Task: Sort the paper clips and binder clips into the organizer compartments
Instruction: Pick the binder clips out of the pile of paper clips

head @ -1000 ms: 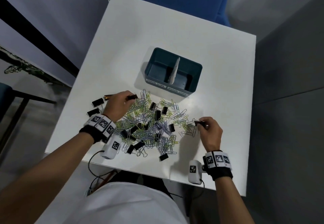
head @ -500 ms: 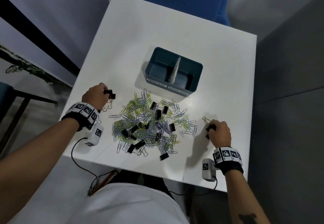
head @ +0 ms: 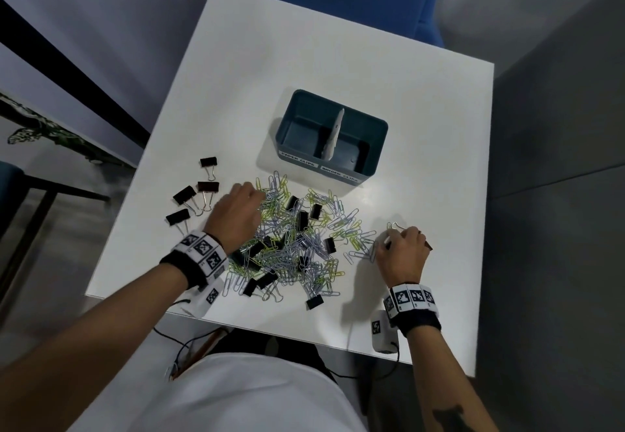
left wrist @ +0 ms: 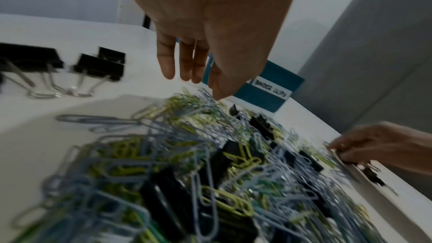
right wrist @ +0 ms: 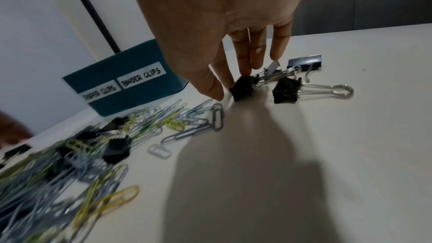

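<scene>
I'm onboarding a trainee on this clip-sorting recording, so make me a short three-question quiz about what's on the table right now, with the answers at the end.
1. True or false: the left hand grips a clip.
2. How many black binder clips lie set apart, left of the mixed pile?
3. The organizer has its right-hand compartment labelled: A) paper clips, B) binder clips, C) nothing.
Key: 1 false; 2 four; 3 B.

Teal organizer [head: 331, 137] with two labelled compartments stands beyond a mixed pile of paper clips [head: 287, 252] and black binder clips [head: 302, 220]; four more lie left.
</scene>
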`<state>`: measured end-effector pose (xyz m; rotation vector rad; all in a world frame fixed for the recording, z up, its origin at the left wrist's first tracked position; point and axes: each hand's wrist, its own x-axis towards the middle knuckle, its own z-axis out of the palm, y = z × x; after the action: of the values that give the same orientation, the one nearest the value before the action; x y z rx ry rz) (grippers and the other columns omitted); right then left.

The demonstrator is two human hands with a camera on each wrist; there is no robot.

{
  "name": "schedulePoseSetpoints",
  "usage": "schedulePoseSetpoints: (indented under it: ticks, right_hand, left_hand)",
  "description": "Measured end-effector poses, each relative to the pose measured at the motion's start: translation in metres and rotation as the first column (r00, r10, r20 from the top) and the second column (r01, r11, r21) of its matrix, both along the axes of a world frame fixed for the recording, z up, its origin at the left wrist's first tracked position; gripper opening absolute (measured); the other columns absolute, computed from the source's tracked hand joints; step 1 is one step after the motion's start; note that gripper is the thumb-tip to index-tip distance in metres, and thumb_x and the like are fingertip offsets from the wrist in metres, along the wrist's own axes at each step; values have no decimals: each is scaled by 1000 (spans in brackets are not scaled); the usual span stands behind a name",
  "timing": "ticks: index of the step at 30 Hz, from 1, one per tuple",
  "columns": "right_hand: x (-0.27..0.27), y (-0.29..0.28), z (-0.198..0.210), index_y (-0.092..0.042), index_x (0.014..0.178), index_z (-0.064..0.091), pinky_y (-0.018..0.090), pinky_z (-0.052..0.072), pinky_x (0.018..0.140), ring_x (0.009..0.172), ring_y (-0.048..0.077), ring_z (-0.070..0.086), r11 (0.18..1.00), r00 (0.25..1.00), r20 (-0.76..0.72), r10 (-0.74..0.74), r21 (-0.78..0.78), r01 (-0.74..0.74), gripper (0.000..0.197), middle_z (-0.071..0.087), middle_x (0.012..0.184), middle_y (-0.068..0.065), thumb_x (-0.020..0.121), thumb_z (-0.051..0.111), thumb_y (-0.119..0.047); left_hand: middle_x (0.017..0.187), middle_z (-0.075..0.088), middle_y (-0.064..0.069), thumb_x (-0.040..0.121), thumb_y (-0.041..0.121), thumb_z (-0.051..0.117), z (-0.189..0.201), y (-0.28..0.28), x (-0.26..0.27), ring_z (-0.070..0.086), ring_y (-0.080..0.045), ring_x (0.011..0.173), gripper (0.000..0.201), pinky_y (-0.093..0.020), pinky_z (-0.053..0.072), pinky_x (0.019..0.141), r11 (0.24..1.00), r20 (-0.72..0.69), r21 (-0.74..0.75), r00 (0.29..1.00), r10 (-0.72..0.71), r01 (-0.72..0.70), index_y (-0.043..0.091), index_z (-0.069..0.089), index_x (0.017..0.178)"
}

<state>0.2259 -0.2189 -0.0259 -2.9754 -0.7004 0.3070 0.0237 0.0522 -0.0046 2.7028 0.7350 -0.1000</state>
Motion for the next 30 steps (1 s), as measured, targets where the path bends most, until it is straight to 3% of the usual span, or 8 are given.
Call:
schedulePoseSetpoints:
  ticks: [7, 12, 14, 16, 19, 24, 27, 30]
  right_hand:
    - [-28, 14, 8, -14, 111, 64, 48, 42, 83, 99, 36, 48, 973, 973, -34, 230, -8, -231, 42, 54, 110, 17, 72, 76, -24]
    - [-43, 26, 10, -12, 112, 64, 41, 50, 78, 91, 25, 53, 927, 942, -88, 323, 232, -296, 38, 57, 107, 13, 76, 74, -19]
    - [-52, 31, 10, -14, 119, 60, 33, 53, 73, 87, 18, 53, 885, 891, -205, 405, 332, -326, 44, 55, 113, 8, 78, 72, -21]
    - [-64, 38, 7, -20, 122, 57, 27, 53, 69, 89, 16, 55, 855, 828, -264, 494, 318, -409, 48, 53, 118, 5, 77, 74, -24]
    - [-77, 47, 0, -15, 114, 62, 32, 56, 63, 91, 21, 57, 842, 819, -243, 520, 308, -443, 34, 54, 113, 6, 82, 72, -21]
    - [-78, 52, -6, -12, 94, 65, 27, 43, 57, 78, 19, 51, 876, 881, -207, 427, 339, -345, 14, 55, 94, 2, 82, 70, -18]
    - [-76, 52, -7, -14, 88, 61, 30, 42, 53, 76, 23, 52, 878, 895, -190, 404, 357, -320, 11, 55, 86, 2, 81, 69, -13]
    - [-72, 49, -7, -14, 94, 62, 33, 49, 58, 79, 24, 56, 860, 890, -194, 413, 405, -311, 16, 59, 91, 3, 80, 67, -8]
  left_hand:
    - [124, 53, -12, 83, 12, 63, -11, -40, 29, 49, -27, 110, 50, -42, 52, 85, 984, -58, -53, 983, -172, 169, 10, 48, 131]
    - [131, 47, -12, 78, 2, 64, -15, -41, 45, 47, -30, 111, 66, -41, 53, 82, 990, -106, -60, 985, -133, 127, 13, 37, 138]
    - [130, 47, -11, 77, 1, 66, -20, -38, 48, 46, -30, 111, 69, -40, 53, 77, 988, -135, -71, 980, -147, 138, 15, 38, 138]
    - [125, 46, -9, 76, 1, 67, -23, -37, 52, 47, -29, 108, 63, -38, 54, 72, 987, -149, -83, 978, -147, 136, 15, 42, 132]
    - [113, 47, -8, 78, 2, 68, -22, -38, 60, 49, -26, 100, 43, -32, 49, 67, 992, -119, -112, 990, -72, 59, 11, 49, 116]
    - [104, 49, -5, 77, 7, 73, -18, -43, 61, 50, -21, 80, 30, -35, 49, 65, 959, -13, -259, 993, 117, -117, 13, 49, 94]
    - [103, 49, -2, 78, 8, 74, -15, -42, 57, 55, -21, 78, 29, -37, 52, 68, 911, 61, -373, 975, 212, -175, 16, 52, 93]
    - [107, 56, -3, 77, 9, 76, -8, -35, 50, 58, -22, 87, 30, -39, 54, 75, 875, 115, -440, 953, 279, -203, 17, 59, 100]
